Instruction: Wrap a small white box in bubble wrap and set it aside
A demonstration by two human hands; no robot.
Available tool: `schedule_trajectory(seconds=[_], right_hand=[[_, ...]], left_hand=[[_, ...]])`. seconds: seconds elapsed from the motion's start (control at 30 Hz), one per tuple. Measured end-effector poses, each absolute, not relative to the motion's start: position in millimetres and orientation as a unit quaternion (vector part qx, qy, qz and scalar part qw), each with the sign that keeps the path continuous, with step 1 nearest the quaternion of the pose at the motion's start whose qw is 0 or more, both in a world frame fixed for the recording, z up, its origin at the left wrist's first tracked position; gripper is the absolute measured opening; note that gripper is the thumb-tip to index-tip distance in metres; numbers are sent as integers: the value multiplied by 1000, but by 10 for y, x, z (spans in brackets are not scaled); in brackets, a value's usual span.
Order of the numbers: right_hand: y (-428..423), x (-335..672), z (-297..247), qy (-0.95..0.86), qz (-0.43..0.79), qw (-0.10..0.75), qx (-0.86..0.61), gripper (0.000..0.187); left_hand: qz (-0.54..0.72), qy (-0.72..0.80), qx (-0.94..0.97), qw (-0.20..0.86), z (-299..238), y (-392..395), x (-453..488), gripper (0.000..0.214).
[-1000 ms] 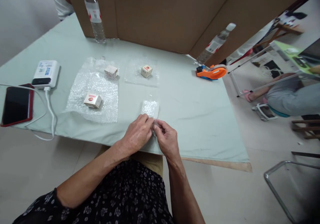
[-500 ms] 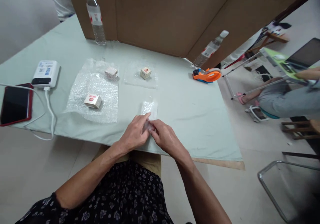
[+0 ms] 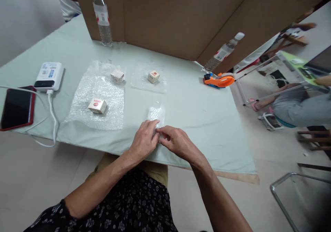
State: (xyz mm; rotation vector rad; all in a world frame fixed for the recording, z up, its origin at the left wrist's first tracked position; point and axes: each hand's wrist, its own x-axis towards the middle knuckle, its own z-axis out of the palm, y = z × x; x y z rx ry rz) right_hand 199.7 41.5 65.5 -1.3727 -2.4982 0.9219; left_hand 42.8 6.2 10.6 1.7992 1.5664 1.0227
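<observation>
A small piece of bubble wrap (image 3: 156, 112) lies near the table's front edge, its near end between my two hands. My left hand (image 3: 144, 137) is closed on that near end, fingers pointing forward. Thumb and fingers of my right hand (image 3: 175, 139) pinch together at the same spot, touching the left fingertips. Whether anything is inside the wrap I cannot tell. To the left, a larger bubble wrap sheet (image 3: 113, 102) bears a small white-and-red box (image 3: 97, 106) and a second small box (image 3: 118, 76). A third small box (image 3: 153, 76) sits on another clear sheet (image 3: 138, 83) behind my hands.
An orange tape dispenser (image 3: 219, 80) stands at the right back. Two water bottles (image 3: 103, 18) (image 3: 223, 52) stand against a tall cardboard panel (image 3: 165, 18). A white power bank (image 3: 49, 76) and a red-cased phone (image 3: 18, 107) lie at left, cable trailing. A seated person (image 3: 297, 104) is at right.
The view has shifted slightly, so the table things appear a little further right. Both hands stay at the bubble wrap's near end, with the right fingers slightly re-placed.
</observation>
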Motion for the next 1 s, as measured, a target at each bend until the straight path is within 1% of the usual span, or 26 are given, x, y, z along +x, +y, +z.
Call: schedule_trajectory(seconds=[0.07, 0.17, 0.27, 0.33, 0.43, 0.5, 0.6, 0.67, 0.77, 0.9, 1.0], right_hand=[[449, 2045, 677, -834, 337, 83, -429, 28], [533, 2146, 685, -814, 401, 113, -404, 27], [683, 2244, 602, -742, 416, 185, -492, 25], [807, 2265, 500, -664, 440, 215, -565, 30], [978, 2199, 347, -577, 514, 215, -598, 41], [1064, 2114, 277, -561, 543, 210, -589, 41], [1149, 1992, 216, -563, 558, 212, -572, 40], [1182, 1941, 190, -564, 565, 218, -561, 40], [1200, 1909, 162, -574, 569, 221, -547, 34], [1161, 1901, 131, -590, 563, 252, -521, 25], [1104, 1898, 99, -592, 566, 285, -498, 23]], left_hand=[[367, 586, 674, 261, 121, 70, 439, 33], [338, 594, 683, 257, 148, 89, 454, 19], [330, 595, 687, 255, 160, 98, 460, 17], [330, 595, 687, 254, 159, 97, 460, 19], [322, 598, 692, 245, 153, 95, 462, 19], [313, 598, 698, 238, 153, 91, 469, 19], [308, 599, 703, 228, 163, 75, 486, 20], [311, 592, 715, 202, 174, 57, 494, 27], [294, 567, 754, 152, 187, 41, 491, 35], [256, 550, 780, 152, 174, 60, 470, 27], [265, 554, 771, 167, 147, 78, 458, 25]])
